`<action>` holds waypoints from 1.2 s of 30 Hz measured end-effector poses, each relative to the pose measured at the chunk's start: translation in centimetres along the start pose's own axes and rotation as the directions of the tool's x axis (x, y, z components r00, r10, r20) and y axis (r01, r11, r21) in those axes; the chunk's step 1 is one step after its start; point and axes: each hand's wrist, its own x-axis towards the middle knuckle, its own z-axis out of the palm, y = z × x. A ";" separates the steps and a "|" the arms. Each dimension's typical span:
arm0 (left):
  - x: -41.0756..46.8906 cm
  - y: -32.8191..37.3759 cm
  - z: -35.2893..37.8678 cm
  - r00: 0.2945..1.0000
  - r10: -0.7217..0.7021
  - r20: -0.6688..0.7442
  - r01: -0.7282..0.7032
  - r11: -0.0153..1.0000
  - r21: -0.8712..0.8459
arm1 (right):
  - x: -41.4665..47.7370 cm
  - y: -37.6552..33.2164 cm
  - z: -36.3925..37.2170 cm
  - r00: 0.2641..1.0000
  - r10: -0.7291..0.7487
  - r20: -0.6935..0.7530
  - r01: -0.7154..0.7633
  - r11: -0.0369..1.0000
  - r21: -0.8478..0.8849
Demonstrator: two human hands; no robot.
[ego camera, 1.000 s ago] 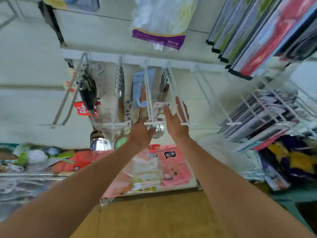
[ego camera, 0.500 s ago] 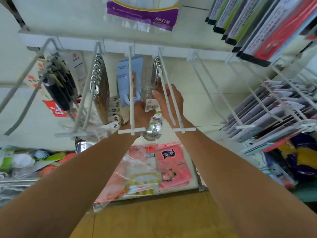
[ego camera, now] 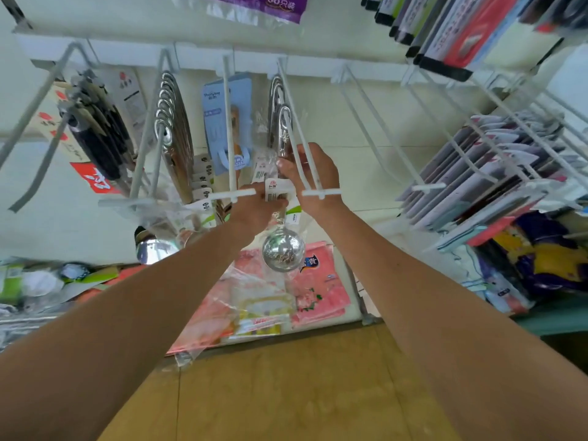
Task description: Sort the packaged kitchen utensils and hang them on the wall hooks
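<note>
Head view, from the left: knives [ego camera: 95,138] hang at the far left, then a row of steel utensils [ego camera: 173,138], then a blue pack [ego camera: 227,119]. Those look done.

At the fourth hook [ego camera: 319,194] the left grip [ego camera: 257,206] clenches round the ladle [ego camera: 283,253] at its shaft and paper tag [ego camera: 275,189], just above the bowl. The bowl hangs free below the hook's tip. The right grip [ego camera: 313,168] pinches the shaft higher up, beside the hook's wires.

The ladle's handle loop sits against the wire partway along the hook, in front of a few like ladles nearer the wall. It looks threaded on, though I cannot tell for sure. So this piece seems nearly hung: what is left is to slide it back and let go.

Right of that, a bare hook [ego camera: 428,186] juts out, and further right flat packs [ego camera: 477,173] fill several more. Pink packets [ego camera: 321,291] and other wrapped goods lie lower down; whether any await sorting I cannot tell.
</note>
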 end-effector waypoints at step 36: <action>-21.0 -3.6 -6.0 0.960 -0.054 0.274 0.044 0.998 0.042 | -20.8 -6.0 -2.5 0.984 0.149 0.094 -0.150 0.989 0.005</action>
